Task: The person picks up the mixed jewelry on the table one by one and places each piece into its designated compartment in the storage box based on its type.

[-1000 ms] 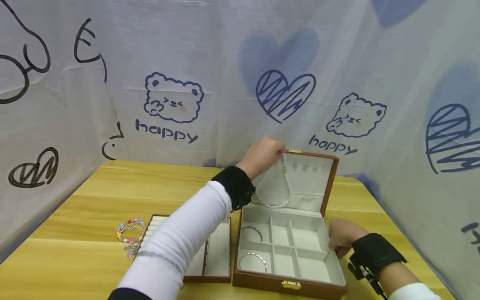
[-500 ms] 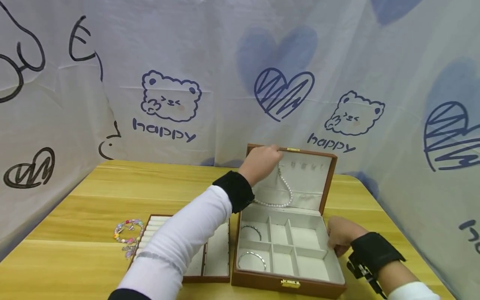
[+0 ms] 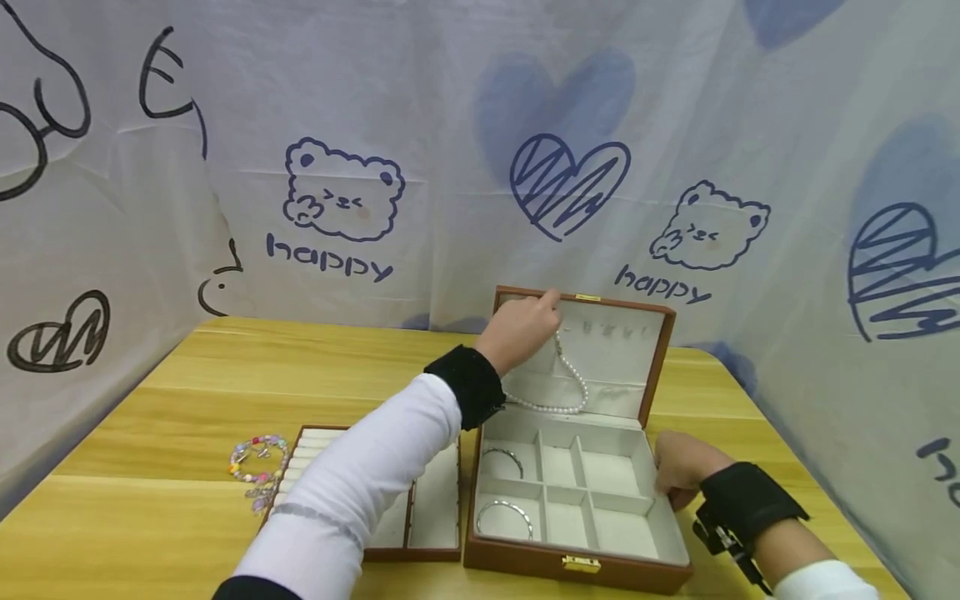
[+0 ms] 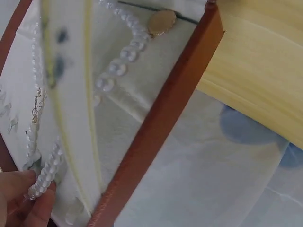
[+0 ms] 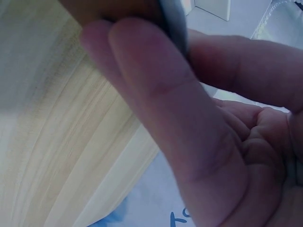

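Observation:
A brown jewelry box (image 3: 525, 563) stands with its lid (image 3: 626, 354) raised. My left hand (image 3: 517, 331) pinches a pearl necklace (image 3: 576, 379) near the lid's upper left; the necklace hangs in a loop against the pale lining. In the left wrist view, thumb and fingers hold the pearls (image 4: 51, 165) beside small clear hooks on the lid, and a gold oval pendant (image 4: 162, 22) lies near the lower loop. My right hand (image 3: 690, 467) grips the box's right wall, its fingers (image 5: 156, 80) outside and thumb inside. Silver bangles (image 3: 504, 504) lie in the left compartments.
Left of the box sits a brown-edged tray (image 3: 437, 500) with ring rolls, partly covered by my left sleeve (image 3: 367, 475). A colourful beaded bracelet (image 3: 262, 477) lies on the wooden table (image 3: 150, 492) beside it. A printed cloth (image 3: 450, 108) hangs behind and at the sides.
My left hand has lowered slightly from the lid's top edge to its inner face, bringing the necklace closer to the lining. The right hand keeps its hold on the box.

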The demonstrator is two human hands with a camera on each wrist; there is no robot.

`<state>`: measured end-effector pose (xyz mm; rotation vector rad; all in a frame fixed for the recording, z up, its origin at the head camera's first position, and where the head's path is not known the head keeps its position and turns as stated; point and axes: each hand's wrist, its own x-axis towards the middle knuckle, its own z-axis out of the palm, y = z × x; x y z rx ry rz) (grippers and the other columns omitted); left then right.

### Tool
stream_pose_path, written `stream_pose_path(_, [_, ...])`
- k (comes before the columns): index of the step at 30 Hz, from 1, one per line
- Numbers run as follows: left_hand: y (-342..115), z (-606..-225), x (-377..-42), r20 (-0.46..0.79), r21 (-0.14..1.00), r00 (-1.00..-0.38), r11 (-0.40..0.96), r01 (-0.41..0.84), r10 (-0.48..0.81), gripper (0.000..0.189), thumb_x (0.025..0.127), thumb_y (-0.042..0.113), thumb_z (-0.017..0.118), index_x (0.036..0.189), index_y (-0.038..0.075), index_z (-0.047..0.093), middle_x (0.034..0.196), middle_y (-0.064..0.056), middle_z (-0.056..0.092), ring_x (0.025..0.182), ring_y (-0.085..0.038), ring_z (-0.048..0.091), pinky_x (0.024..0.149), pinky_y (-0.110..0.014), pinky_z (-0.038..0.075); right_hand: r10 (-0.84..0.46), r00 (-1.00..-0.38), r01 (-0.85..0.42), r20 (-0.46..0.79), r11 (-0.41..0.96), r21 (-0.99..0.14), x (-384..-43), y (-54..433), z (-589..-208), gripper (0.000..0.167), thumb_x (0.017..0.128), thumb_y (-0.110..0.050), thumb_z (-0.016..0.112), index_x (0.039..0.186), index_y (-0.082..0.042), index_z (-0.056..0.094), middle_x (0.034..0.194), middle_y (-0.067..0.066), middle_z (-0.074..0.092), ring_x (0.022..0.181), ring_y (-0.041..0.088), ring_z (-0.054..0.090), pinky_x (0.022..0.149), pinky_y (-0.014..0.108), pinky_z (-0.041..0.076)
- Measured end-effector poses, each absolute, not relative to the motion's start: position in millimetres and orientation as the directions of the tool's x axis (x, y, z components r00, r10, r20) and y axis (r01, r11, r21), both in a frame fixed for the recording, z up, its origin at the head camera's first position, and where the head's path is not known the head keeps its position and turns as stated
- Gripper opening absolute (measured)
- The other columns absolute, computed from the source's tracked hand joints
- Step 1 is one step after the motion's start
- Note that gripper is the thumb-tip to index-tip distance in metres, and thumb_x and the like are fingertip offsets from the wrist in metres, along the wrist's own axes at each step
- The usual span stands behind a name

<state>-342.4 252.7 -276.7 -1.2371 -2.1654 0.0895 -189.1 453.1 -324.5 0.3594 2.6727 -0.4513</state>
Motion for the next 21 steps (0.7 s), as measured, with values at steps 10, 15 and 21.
stream_pose_path(10, [243,-287,-349,0.578,-0.370,-0.318,0.589,0.719,0.751,0.018,0.090,-0.001,0.048,0.097,0.012,0.060,0.089,0.001,0.064,0.062,-0.009,0.059,0.050,-0.024,0.050,0.187,-0.885,0.314,-0.427,0.916,-0.249,-193,452,-327,0.006,0.071,0.011,0.064,0.076,0.006,0.064,0.064,0.008,0.063,0.053,0.017,0.064,0.051,0.030,0.055])
stream_pose_path(15, [236,-292,-350,0.557,-0.333,-0.310,0.549,0.766,0.771,0.021,0.092,-0.001,0.047,0.105,0.010,0.059,0.098,-0.001,0.062,0.062,-0.007,0.058,0.050,-0.021,0.049,0.189,-0.885,0.319,-0.427,0.912,-0.257,-192,450,-326,0.008,0.070,0.011,0.062,0.071,0.003,0.062,0.063,0.007,0.062,0.053,0.017,0.065,0.051,0.030,0.055])
stream_pose_path(21, [212,-292,-350,0.657,-0.291,-0.209,0.499,0.816,0.724,0.025,0.092,0.002,0.048,0.114,0.011,0.058,0.110,-0.002,0.062,0.079,-0.012,0.065,0.053,-0.021,0.049,0.168,-0.897,0.294,-0.410,0.917,-0.268,-189,453,-326,0.023,0.068,0.011,0.060,0.055,-0.006,0.051,0.054,0.005,0.058,0.046,0.013,0.061,0.047,0.028,0.053])
